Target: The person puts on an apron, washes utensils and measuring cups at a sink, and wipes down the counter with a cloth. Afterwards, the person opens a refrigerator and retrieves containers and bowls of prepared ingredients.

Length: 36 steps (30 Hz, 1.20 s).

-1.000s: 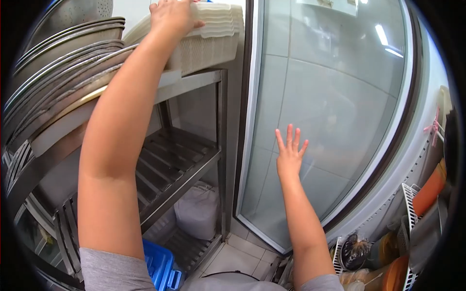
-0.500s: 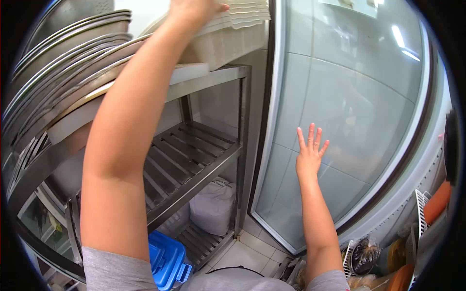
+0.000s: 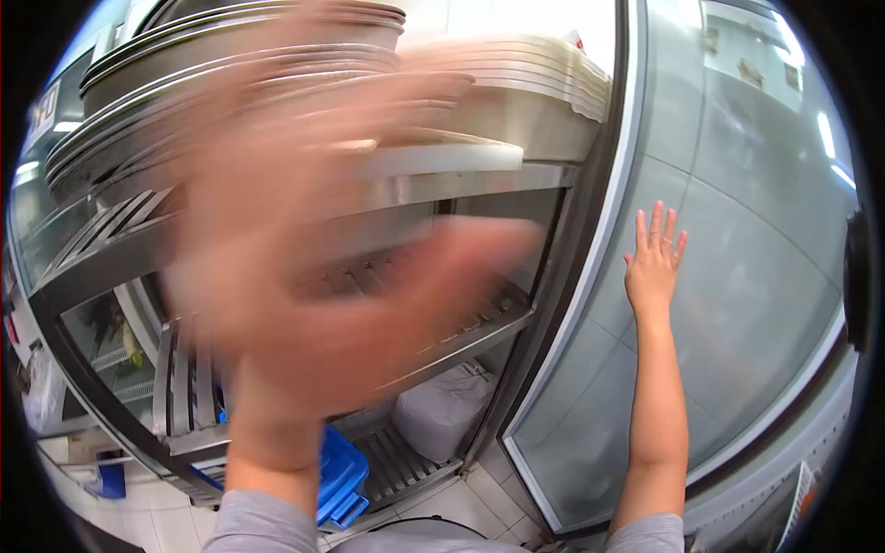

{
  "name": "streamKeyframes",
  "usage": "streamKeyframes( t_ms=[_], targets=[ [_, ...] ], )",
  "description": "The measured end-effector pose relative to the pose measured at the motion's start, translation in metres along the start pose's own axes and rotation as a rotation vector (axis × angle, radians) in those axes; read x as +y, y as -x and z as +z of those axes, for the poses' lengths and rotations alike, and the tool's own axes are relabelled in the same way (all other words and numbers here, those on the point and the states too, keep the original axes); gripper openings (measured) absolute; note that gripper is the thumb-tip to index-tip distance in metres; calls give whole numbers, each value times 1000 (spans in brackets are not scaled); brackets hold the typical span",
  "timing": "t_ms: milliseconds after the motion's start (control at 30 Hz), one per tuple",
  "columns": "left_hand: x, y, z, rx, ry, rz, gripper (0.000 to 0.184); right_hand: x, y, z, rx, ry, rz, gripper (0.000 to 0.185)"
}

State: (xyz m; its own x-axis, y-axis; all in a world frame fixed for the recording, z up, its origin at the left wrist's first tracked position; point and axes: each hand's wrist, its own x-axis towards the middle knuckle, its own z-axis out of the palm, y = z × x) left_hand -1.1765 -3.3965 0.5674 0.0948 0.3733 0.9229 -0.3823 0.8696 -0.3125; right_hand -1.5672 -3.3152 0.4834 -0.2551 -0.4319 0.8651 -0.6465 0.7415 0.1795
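Note:
My left hand (image 3: 286,240) is raised close to the camera and heavily smeared by motion. Its thumb and fingers look spread, and nothing shows in them. Behind it, partly covered, are stacked metal basins (image 3: 249,35) and a stack of pale plastic tubs (image 3: 530,101) on the top of a steel rack (image 3: 548,175). My right hand (image 3: 654,274) lies flat with fingers spread against the glass of a framed door (image 3: 756,313).
A white slab (image 3: 470,158) lies beneath the stacks at the rack's top. Lower down are a white sack (image 3: 442,410) and a blue plastic container (image 3: 339,475). White wire door shelving (image 3: 797,502) shows at bottom right, above the tiled floor (image 3: 452,505).
My left hand has come away from the plastic tubs, back toward the camera. My right hand stays on the glass. The view has turned left, bringing more of the rack in.

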Motion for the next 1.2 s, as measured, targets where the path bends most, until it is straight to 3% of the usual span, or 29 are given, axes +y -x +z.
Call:
streamKeyframes(
  t_ms=[33, 67, 100, 133, 167, 200, 333, 400, 433, 500, 533, 600, 633, 733, 833, 867, 933, 967, 1000, 1100, 1133, 1200],
  targets=[
    [-48, 11, -46, 71, 194, 5, 51, 1, -1, 1, -6, -15, 31, 70],
    [-91, 12, -100, 47, -528, 451, 37, 1, -1, 4, -19, -30, 70, 68],
    [-95, 18, -119, 244, -537, -108, 41, 1, -1, 10, -23, -43, 72, 68],
    [-134, 10, -137, 441, -248, -245, 43, 2, -3, 15, 20, -22, 79, 69],
    [-180, 18, -167, 359, -191, -349, 41, 6, -6, 19, 68, 6, 83, 69],
    [-209, 24, -184, 279, -130, -451, 42, 8, -6, 21, 69, 11, 83, 69],
    [-179, 4, -115, 324, 20, -631, 41, 2, -13, 35, 203, -62, 98, 67],
    [-176, 3, -116, 217, 57, -598, 49, -4, -24, 45, 193, -167, -81, 60],
    [-158, -3, -106, 212, 55, -684, 65, -13, -29, 45, 192, -173, -77, 60],
    [-143, -7, -94, 198, -22, -637, 74, -38, -50, 38, 174, -721, -177, 54],
    [-139, -5, -90, 188, -100, -609, 82, -49, -63, 36, 258, -732, -200, 53],
    [-131, 2, -87, 113, -129, -580, 89, -70, -91, 17, 82, -1014, -130, 50],
    [-118, -2, -81, 99, -54, -563, 90, -76, -104, 11, 83, -1041, -165, 47],
    [-96, 3, -74, -78, -317, -354, 88, -90, -124, -2, 34, -1160, -240, 39],
    [-91, 6, -77, -210, -274, -185, 76, -86, -138, -8, -138, -1166, -270, 37],
    [-94, 8, -81, -202, -291, -191, 76, -88, -138, -15, -136, -1170, -290, 37],
    [-107, 13, -95, -116, -5, -303, 70, -93, -134, -24, -118, -1172, -338, 38],
    [-115, 15, -98, -28, -20, -314, 58, -99, -133, -27, -113, -1186, -390, 37],
    [-122, 17, -97, -21, -28, -311, 58, -105, -130, -35, -152, -1207, -405, 34],
    [-124, 19, -78, 72, -244, -222, 53, -115, -139, -25, 315, -814, -795, 34],
    [-122, 17, -67, 62, -236, -226, 53, -117, -142, -22, 305, -816, -788, 34],
    [-119, 17, -43, 246, -379, 72, 54, -120, -137, -16, 378, -777, -778, 33]
  ],
)
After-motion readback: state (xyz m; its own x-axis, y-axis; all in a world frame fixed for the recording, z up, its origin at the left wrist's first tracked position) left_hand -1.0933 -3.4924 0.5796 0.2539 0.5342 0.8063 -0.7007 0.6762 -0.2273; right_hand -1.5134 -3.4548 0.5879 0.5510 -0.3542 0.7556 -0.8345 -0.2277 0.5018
